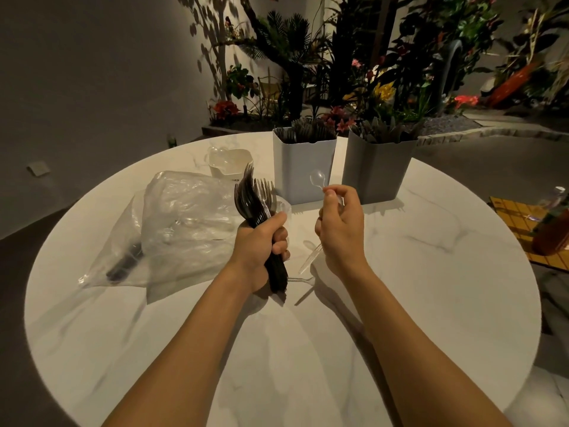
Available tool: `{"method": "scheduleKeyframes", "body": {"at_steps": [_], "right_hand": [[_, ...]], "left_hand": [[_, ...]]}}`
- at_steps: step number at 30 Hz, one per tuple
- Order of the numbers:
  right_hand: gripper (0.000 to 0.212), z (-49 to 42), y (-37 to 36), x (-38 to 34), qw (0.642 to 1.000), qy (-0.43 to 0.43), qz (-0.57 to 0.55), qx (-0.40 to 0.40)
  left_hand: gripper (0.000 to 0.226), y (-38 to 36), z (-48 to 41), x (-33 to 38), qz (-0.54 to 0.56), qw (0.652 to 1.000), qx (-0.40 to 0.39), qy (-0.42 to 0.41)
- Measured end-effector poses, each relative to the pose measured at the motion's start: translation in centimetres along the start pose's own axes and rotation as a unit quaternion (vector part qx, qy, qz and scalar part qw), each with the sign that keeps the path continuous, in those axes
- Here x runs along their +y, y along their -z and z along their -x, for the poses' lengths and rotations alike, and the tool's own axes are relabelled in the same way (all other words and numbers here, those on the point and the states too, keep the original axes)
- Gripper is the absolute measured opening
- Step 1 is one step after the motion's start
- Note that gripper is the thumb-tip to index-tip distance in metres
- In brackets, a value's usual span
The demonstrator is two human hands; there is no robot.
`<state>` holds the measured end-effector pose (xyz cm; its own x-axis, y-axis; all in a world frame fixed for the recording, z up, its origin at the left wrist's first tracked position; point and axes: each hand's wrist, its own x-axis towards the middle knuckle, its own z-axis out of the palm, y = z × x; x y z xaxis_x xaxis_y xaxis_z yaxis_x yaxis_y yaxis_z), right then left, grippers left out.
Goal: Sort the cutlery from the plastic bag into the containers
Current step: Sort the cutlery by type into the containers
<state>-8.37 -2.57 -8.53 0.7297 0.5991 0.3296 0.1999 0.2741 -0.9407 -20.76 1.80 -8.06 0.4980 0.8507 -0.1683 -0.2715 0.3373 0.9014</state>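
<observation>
So the person's mid-sort here, in the separating stage. The left hand is wrapped tight around a fat bundle of dark plastic forks, tines up, held just above the tabletop. The right hand is a little apart from it, pinching a clear plastic spoon by the handle between thumb and fingertips, bowl pointing up and away. It looks like the odd spoon is being picked out from among the forks. The plastic bag lies crumpled on the left of the tabletop with some dark cutlery inside, so there's more to go. A couple of loose clear pieces lie on the tabletop between the two hands; the exact type is hard to tell. At the far side are three containers: a small cream one on the left with clear spoons poking out, a pale blue-grey one in the middle, and a grey one on the right. Both of those are stuffed with dark cutlery, and the right one's pieces look like knives. The next move is probably carrying the clear spoon over the fork bundle to the cream container at far left and dropping it in. After that the forks need to go in whichever tall bin matches, so they'd need to check what's in there first.
</observation>
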Motion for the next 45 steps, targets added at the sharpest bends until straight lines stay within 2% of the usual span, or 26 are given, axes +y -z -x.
{"method": "scheduleKeyframes", "body": {"at_steps": [5, 12, 15, 18, 22, 34, 37, 40, 43, 45], "right_hand": [[0.014, -0.1, -1.1, -0.6, 0.997, -0.021, -0.072, 0.023], [0.014, -0.2, -1.6, -0.5, 0.987, -0.071, -0.102, 0.105], [0.012, -0.2, -2.2, -0.8, 0.984, -0.069, -0.115, 0.12], [0.011, -0.1, -2.8, -0.9, 0.978, -0.073, -0.139, 0.139], [0.011, 0.0, -3.0, -0.5, 0.977, -0.075, -0.131, 0.148], [0.01, -0.5, -2.1, -1.0, 0.97, -0.086, -0.185, 0.135], [0.012, -0.9, -1.2, -1.0, 0.969, -0.094, -0.173, 0.146], [0.011, -0.7, -0.6, -0.6, 0.981, -0.094, -0.127, 0.108], [0.007, 0.5, -1.1, 0.2, 0.999, -0.033, -0.022, 0.032], [0.006, 1.3, -1.4, 0.6, 0.999, 0.008, 0.048, 0.007]], "left_hand": [[0.03, -0.5, 0.5, -0.6, -0.087, 0.996, -0.018, 0.0], [0.031, -0.7, 0.6, -0.7, -0.103, 0.995, 0.001, -0.007], [0.038, -0.7, 0.7, -0.8, -0.122, 0.992, -0.028, -0.007], [0.035, -0.7, 0.9, -0.9, -0.146, 0.987, -0.071, 0.008], [0.022, -0.6, 0.8, -1.1, -0.115, 0.989, -0.092, 0.03], [0.022, -0.2, 0.3, -1.6, -0.062, 0.995, -0.053, 0.051], [0.023, -0.1, 0.3, -1.6, -0.054, 0.997, -0.033, 0.035], [0.02, 0.1, 0.3, -1.5, -0.031, 0.999, -0.008, 0.021], [0.022, -0.1, 0.4, -1.4, 0.019, 1.0, -0.002, 0.024], [0.018, -0.4, 0.6, -1.3, 0.017, 0.999, 0.003, 0.029]]}}
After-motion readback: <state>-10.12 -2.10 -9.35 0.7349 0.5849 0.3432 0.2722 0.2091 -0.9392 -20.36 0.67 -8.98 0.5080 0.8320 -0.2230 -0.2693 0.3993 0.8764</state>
